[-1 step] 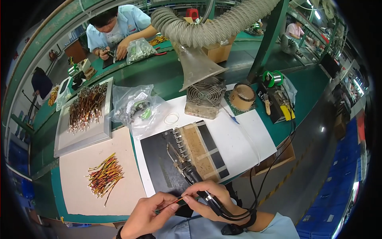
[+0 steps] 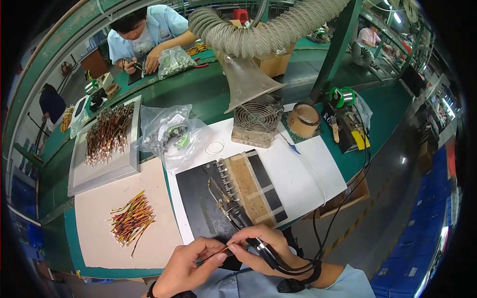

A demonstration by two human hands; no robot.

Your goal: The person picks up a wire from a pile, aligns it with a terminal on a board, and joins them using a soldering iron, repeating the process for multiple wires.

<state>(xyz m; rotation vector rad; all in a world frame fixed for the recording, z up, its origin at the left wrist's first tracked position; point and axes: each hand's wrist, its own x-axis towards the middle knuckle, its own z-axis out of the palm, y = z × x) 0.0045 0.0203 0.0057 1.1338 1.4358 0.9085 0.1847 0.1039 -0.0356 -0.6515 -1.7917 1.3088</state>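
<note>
My right hand (image 2: 266, 246) grips the black handle of a soldering iron (image 2: 232, 211), whose tip points up over a black mat (image 2: 196, 191). My left hand (image 2: 191, 263) pinches a thin orange and black wire (image 2: 217, 254), and its end meets my right fingertips. A row of small metal connectors (image 2: 224, 180) sits on a taped wooden jig (image 2: 246, 186) just beyond the iron's tip. A loose pile of short red, yellow and black wires (image 2: 130, 219) lies on a beige board (image 2: 99, 238) to my left.
A grey tray (image 2: 79, 174) of finished wires lies far left beside clear bags (image 2: 166, 131) of parts. A small fan (image 2: 256, 121) stands under a fume hose (image 2: 258, 35). A solder spool (image 2: 340, 97) and iron stand (image 2: 350, 129) are right. A co-worker (image 2: 144, 35) works opposite.
My left hand has dropped very slightly at the wrist. Nothing else has visibly moved.
</note>
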